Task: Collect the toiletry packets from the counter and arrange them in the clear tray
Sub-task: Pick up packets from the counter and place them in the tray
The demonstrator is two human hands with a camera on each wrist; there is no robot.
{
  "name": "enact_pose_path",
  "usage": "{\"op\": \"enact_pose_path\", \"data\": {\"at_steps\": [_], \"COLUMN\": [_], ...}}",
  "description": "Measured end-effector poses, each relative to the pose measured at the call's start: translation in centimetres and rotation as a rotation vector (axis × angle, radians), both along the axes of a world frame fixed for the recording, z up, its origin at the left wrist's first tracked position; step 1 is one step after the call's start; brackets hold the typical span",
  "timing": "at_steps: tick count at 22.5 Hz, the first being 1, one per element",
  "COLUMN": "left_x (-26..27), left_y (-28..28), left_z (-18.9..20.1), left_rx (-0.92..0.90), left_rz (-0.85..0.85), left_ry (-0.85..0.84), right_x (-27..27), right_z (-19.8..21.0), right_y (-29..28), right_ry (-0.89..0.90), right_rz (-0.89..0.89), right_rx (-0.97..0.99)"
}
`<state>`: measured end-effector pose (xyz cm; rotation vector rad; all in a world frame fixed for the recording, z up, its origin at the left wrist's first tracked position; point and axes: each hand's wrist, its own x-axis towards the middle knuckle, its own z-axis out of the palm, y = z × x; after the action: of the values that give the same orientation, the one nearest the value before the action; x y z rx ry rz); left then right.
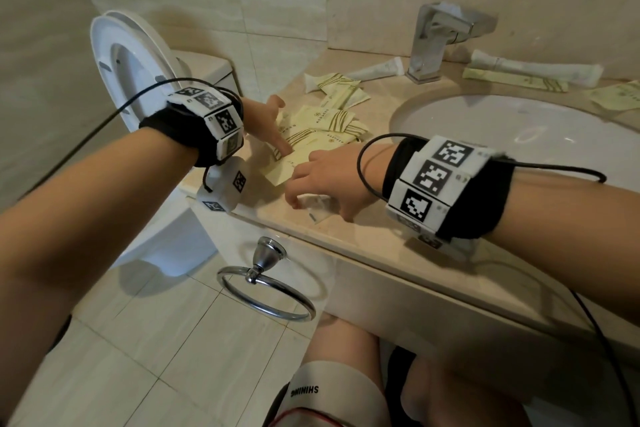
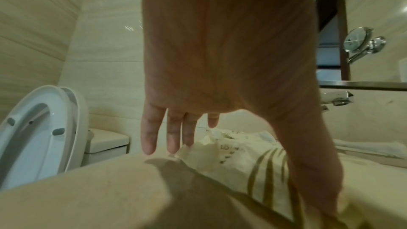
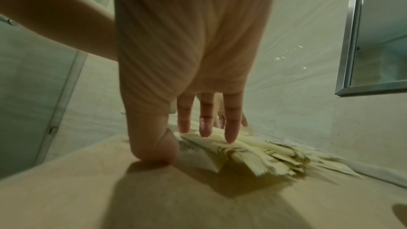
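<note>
Several pale-yellow toiletry packets (image 1: 329, 121) with gold stripes lie in a loose heap on the beige counter (image 1: 381, 246), left of the sink. My left hand (image 1: 273, 128) lies flat on the heap's left side, fingers (image 2: 149, 137) straight and thumb (image 2: 312, 171) on a striped packet (image 2: 242, 154). At the near end of the heap, my right hand (image 1: 320, 199) has its fingers (image 3: 229, 128) touching the packets (image 3: 253, 152) and its thumb (image 3: 154, 152) pressed on the counter. A clear crinkled plastic piece (image 1: 318, 211) shows under that hand. I cannot tell if it is the tray.
More packets (image 1: 341, 87) and a white tube (image 1: 377, 71) lie farther back. Long packets (image 1: 512, 80) sit behind the sink (image 1: 519, 135), beside the chrome faucet (image 1: 433, 42). The open toilet (image 1: 131, 69) stands left of the counter's end. A towel ring (image 1: 266, 288) hangs below the front edge.
</note>
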<state>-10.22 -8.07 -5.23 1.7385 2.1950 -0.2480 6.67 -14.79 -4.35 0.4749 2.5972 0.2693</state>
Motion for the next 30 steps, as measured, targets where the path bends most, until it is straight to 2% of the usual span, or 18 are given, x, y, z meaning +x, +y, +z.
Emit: {"op": "enact_pose_path", "data": {"at_steps": [3,5,10,17,22,27,30], "left_x": [-0.2,-0.4,-0.8,-0.9,0.1,2.0,3.4], "left_y": [-0.4,-0.6,-1.3,-1.9,-2.8,-3.6,-3.7], "left_z": [0.3,0.9,2.7,4.7,5.9,6.8,7.1], "left_rx": [0.052,0.074,0.176,0.366,0.451,0.479,0.475], "left_rz": [0.001,0.023,0.105,0.248,0.325,0.328,0.31], "left_ry": [0.081,0.063,-0.117,-0.453,-0.548,-0.6,-0.639], "right_x": [-0.2,-0.4,-0.4,0.9,2.2,5.0,6.4], "right_z": [-0.3,-0.5,-0.2,1.0,3.1,4.1,4.0], "right_y": [-0.1,-0.2,-0.9,-1.5,-1.1,-1.0,-1.1], "right_ry": [0.008,0.003,-0.001,0.132,0.349,0.68,0.785], "right_rz": [0.002,-0.007,0.008,0.032,-0.067,-0.334,-0.435], "right_rx": [0.017,0.015,0.088,0.072,0.005,-0.14,-0.182]}}
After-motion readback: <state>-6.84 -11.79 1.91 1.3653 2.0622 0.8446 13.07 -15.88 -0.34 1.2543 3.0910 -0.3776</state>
